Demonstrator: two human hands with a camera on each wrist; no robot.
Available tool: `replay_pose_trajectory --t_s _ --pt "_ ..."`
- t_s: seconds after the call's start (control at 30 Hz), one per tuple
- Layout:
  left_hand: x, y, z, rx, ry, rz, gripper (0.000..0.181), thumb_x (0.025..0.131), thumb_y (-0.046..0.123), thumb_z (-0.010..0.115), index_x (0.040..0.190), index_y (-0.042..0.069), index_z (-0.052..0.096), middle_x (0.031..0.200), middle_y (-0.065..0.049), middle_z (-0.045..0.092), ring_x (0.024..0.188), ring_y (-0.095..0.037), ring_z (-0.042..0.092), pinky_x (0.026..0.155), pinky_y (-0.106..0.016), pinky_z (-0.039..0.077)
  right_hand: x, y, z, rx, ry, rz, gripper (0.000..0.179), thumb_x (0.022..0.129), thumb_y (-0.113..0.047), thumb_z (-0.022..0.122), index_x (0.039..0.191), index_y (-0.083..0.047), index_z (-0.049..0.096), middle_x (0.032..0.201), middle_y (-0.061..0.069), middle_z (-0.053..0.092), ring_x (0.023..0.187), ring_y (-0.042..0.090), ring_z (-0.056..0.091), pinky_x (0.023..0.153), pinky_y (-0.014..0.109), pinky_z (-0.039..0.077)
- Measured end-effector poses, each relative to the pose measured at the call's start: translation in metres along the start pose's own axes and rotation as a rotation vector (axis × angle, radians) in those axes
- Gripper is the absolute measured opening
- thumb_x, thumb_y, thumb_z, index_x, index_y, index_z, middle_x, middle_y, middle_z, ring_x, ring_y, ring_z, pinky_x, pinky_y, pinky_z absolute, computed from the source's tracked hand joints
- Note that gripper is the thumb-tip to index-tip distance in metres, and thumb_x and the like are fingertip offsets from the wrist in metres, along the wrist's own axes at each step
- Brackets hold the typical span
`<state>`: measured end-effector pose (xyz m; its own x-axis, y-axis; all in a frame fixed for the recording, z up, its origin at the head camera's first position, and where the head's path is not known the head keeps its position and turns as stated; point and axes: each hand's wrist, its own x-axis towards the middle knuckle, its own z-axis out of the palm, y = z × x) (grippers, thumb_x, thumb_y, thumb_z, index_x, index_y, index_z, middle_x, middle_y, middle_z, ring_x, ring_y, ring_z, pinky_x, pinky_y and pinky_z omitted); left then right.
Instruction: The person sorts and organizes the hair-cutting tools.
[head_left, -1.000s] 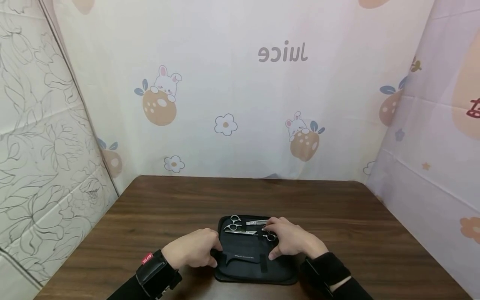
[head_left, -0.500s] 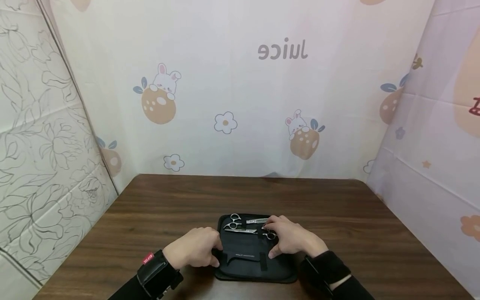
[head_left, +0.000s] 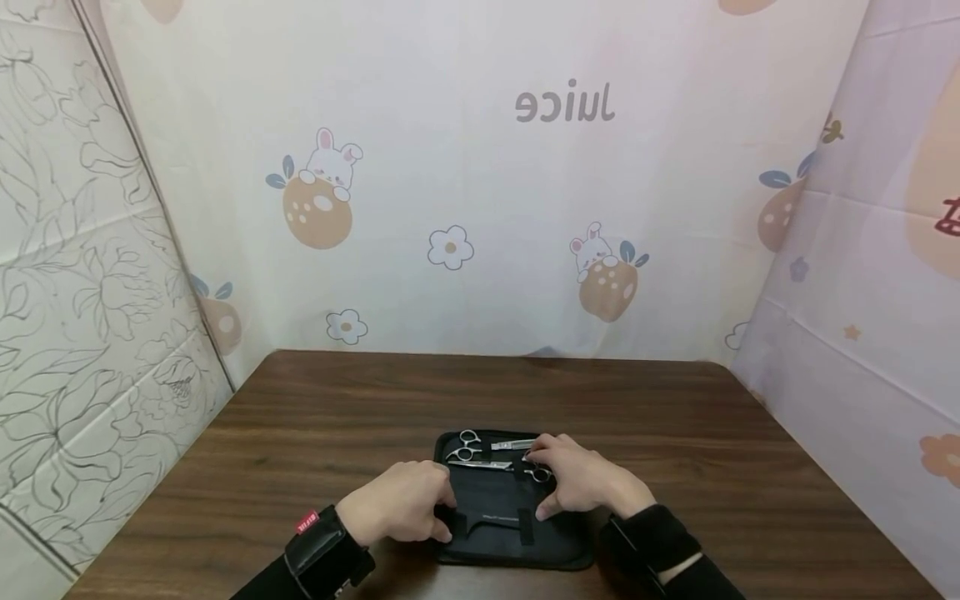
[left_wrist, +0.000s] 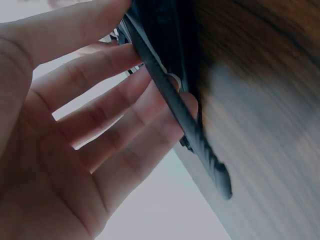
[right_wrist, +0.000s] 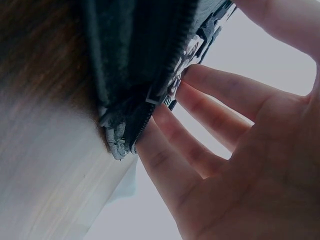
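On the table lies an open black zip case with two pairs of silver scissors in its far half. One pair has its finger rings at the left; the other has them at the right, partly behind my right fingers. My left hand pinches a black comb between thumb and fingers, over the case's left side. The comb's far part lies toward a black elastic strap. My right hand rests spread on the case, fingertips by the scissors and thumb beside the strap.
The brown wooden table runs back to a printed curtain. More curtains hang at the left and right sides. A zip pull shows at the case's edge in the right wrist view.
My left hand has moved slightly right, and the comb has slid right with it toward the strap. The right hand and the scissors have stayed in place.
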<state>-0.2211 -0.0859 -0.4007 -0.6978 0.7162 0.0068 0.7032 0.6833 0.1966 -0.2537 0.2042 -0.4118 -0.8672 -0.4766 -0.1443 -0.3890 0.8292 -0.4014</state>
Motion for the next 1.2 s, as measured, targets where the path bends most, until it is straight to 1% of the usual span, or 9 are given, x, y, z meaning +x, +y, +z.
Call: replay_pose_trajectory --t_s 0.33,0.4,0.53,0.63,0.93,1.2 --pt "0.002 0.002 0.003 -0.005 -0.004 0.003 0.026 0.077 0.031 0.089 0.098 0.016 0.082 0.085 0.013 0.057 0.081 -0.005 0.057 0.070 -0.027 0.050 -0.001 0.000 -0.002 0.001 -0.015 -0.007 0.074 0.073 -0.028 0.093 0.137 -0.007 0.062 0.139 0.005 0.051 0.129 0.030 0.045 0.095 0.064 0.042" --pt "0.002 0.002 0.004 -0.004 0.000 0.007 0.027 0.077 0.031 0.089 0.098 0.016 0.082 0.085 0.013 0.057 0.081 -0.005 0.057 0.071 -0.027 0.050 -0.001 0.000 -0.002 0.011 -0.030 -0.016 0.075 0.073 -0.026 0.093 0.138 -0.005 0.061 0.140 0.005 0.050 0.129 0.031 0.044 0.096 0.062 0.044" --pt "0.003 0.002 0.005 -0.028 -0.007 0.007 0.026 0.078 0.030 0.089 0.098 0.016 0.082 0.085 0.013 0.058 0.081 -0.004 0.057 0.073 -0.026 0.051 -0.002 0.001 -0.002 0.025 -0.068 -0.032 0.080 0.073 -0.025 0.093 0.141 -0.003 0.058 0.139 0.002 0.047 0.127 0.028 0.042 0.095 0.053 0.046" --pt "0.004 0.003 0.006 -0.046 -0.013 0.010 0.026 0.078 0.029 0.088 0.099 0.015 0.081 0.086 0.012 0.058 0.081 -0.003 0.057 0.073 -0.025 0.051 -0.002 0.000 -0.001 0.032 -0.082 -0.033 0.081 0.074 -0.026 0.092 0.143 -0.003 0.056 0.139 0.001 0.046 0.125 0.025 0.042 0.094 0.050 0.046" --pt "0.008 0.007 0.006 -0.012 0.008 0.017 0.025 0.076 0.028 0.090 0.095 0.015 0.081 0.086 0.012 0.059 0.082 -0.004 0.059 0.075 -0.027 0.052 -0.002 -0.001 -0.003 0.036 -0.088 -0.001 0.084 0.073 -0.025 0.093 0.145 -0.004 0.054 0.143 0.003 0.044 0.129 0.027 0.041 0.095 0.052 0.046" --pt "0.013 0.012 0.005 -0.004 -0.011 0.022 0.025 0.078 0.029 0.089 0.097 0.016 0.081 0.088 0.012 0.060 0.083 -0.003 0.058 0.076 -0.026 0.052 -0.004 -0.006 -0.004 0.030 -0.095 0.004 0.083 0.076 -0.029 0.090 0.146 -0.005 0.053 0.144 0.003 0.043 0.131 0.027 0.040 0.097 0.051 0.045"
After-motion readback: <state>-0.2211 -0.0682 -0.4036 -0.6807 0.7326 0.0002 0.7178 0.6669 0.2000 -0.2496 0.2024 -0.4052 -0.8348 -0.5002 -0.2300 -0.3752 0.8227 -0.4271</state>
